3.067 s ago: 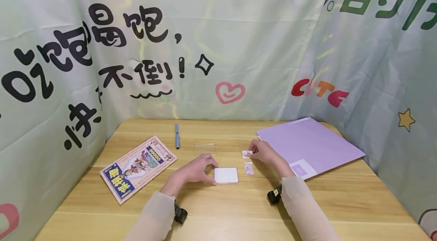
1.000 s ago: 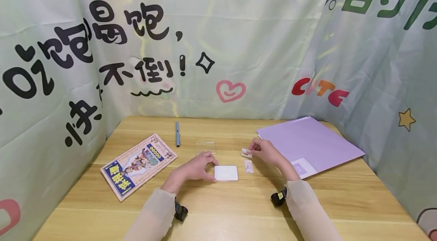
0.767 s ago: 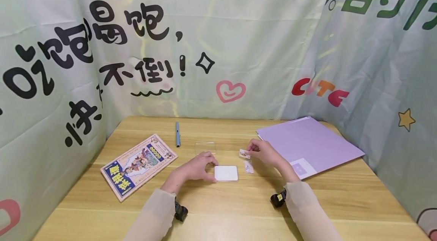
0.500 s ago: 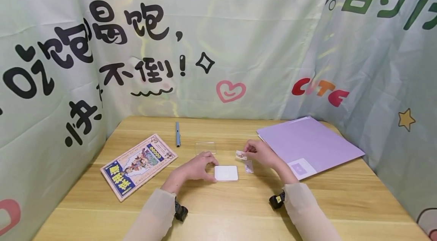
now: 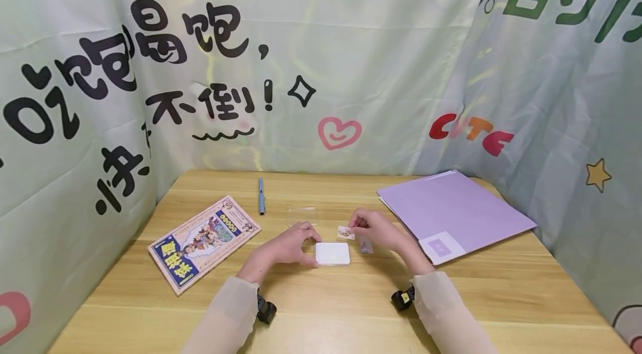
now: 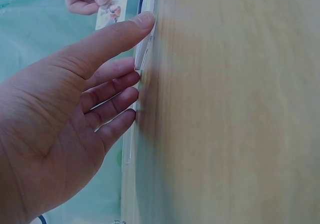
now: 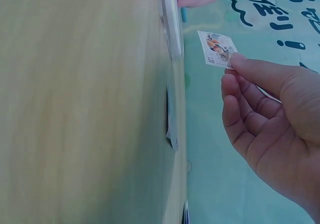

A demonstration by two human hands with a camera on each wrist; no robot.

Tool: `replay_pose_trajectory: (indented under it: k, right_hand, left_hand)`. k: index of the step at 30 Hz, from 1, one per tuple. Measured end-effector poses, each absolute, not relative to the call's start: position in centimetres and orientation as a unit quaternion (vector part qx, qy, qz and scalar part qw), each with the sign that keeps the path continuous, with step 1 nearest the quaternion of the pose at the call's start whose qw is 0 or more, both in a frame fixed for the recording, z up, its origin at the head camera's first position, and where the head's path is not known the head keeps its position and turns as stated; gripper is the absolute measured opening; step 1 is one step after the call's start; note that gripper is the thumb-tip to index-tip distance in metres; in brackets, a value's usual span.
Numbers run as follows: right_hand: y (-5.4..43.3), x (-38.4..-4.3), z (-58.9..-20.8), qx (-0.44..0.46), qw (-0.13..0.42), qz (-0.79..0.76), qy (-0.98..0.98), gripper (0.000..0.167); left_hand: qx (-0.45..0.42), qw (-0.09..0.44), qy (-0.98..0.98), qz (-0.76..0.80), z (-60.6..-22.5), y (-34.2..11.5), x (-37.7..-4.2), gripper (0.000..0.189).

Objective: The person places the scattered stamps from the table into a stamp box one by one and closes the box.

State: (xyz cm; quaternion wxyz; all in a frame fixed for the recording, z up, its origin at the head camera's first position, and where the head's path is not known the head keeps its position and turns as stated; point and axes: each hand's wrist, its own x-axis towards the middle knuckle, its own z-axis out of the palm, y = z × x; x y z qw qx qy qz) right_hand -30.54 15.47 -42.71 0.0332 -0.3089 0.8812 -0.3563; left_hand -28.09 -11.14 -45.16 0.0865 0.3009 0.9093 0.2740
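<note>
My right hand [image 5: 376, 229] pinches a small white-bordered stamp [image 7: 218, 49] at one corner between thumb and forefinger. It holds the stamp up off the table, just past the far right corner of a flat clear box [image 5: 332, 254] with a white inside. My left hand [image 5: 290, 245] steadies this box at its left end, the thumb at the near corner and the forefinger at the far one. In the left wrist view the other fingers [image 6: 117, 126] of that hand are spread along the tabletop. A second small printed piece [image 5: 366, 245] lies under the right hand, partly hidden.
A clear lid [image 5: 303, 215] lies behind the left hand. At the left is a pink illustrated book [image 5: 204, 243], with a blue pen [image 5: 261, 197] farther back. A purple folder [image 5: 456, 212] covers the back right of the wooden table [image 5: 321, 309]. Printed curtains surround it.
My right hand has lifted the stamp from the table and carried it left and a little nearer, toward the clear box. The left hand has stayed at the box.
</note>
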Motion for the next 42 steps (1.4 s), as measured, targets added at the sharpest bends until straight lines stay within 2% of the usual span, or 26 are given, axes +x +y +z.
replay_pose_trajectory:
  k: [34,42]
  right_hand:
    - [11.5,-28.9,-42.4,-0.362,0.101,-0.351,0.858,0.005]
    - [11.3,-29.0,-42.9,-0.372,0.093,-0.332,0.862,0.005]
  left_hand:
    - [0.301,0.091,0.910,0.270,-44.7,-11.1,-28.1,0.055]
    - [0.303,0.090,0.912,0.260,-44.8,-11.0,-28.0,0.055]
